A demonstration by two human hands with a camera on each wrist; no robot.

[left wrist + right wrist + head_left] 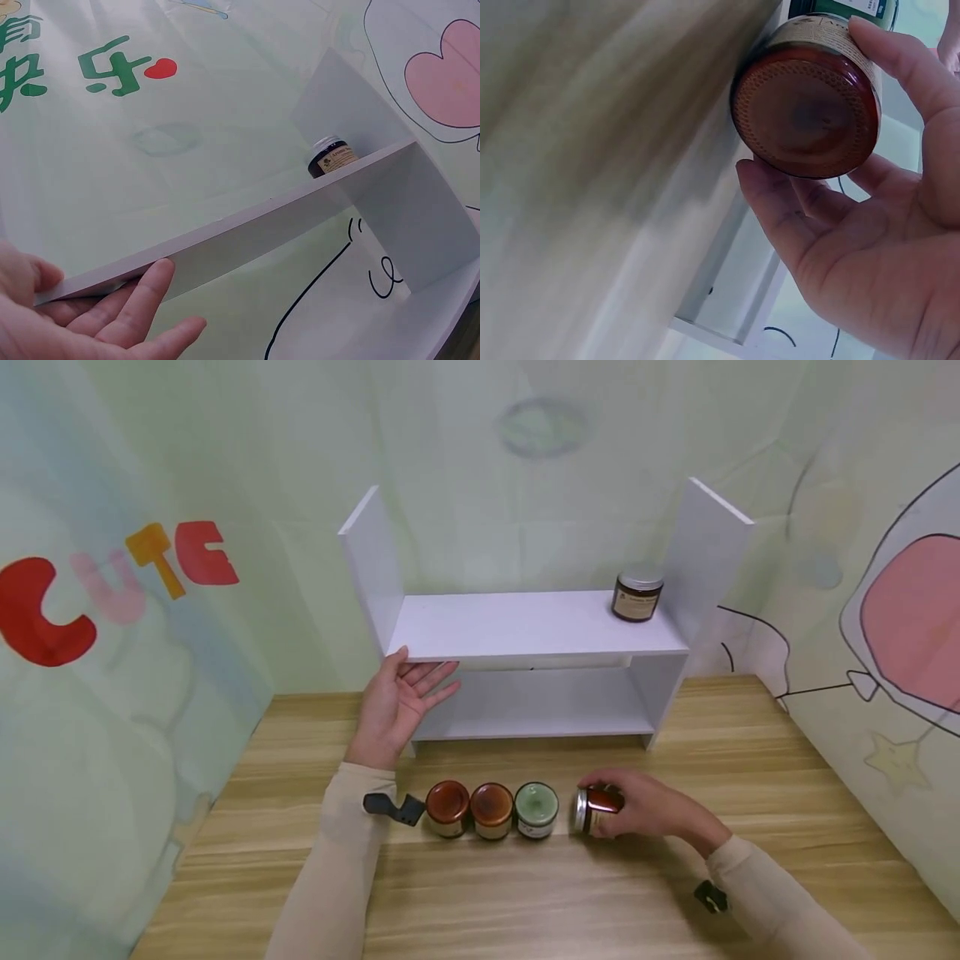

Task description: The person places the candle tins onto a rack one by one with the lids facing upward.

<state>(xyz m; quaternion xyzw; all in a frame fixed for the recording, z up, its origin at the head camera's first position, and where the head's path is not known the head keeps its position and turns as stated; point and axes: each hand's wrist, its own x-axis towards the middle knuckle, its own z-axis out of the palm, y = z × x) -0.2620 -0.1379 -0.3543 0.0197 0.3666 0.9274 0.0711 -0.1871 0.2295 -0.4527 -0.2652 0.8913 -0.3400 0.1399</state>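
My right hand (637,806) grips an amber glass candle jar (602,810), which lies on its side with its silver lid facing left. In the right wrist view the jar's round base (806,112) faces the camera, thumb on one side and fingers on the other. To its left, a green candle jar (536,806) and two amber candle jars (492,810) form a row, bases up. My left hand (397,706) holds the front edge of the white shelf (517,622) at its left end, thumb on top and fingers underneath.
Another dark candle jar (636,597) with a silver lid stands upright at the right end of the upper board. The shelf's side panel (712,556) rises beside it. A wooden table (480,893) carries everything, with printed cloth walls (517,485) behind and at both sides.
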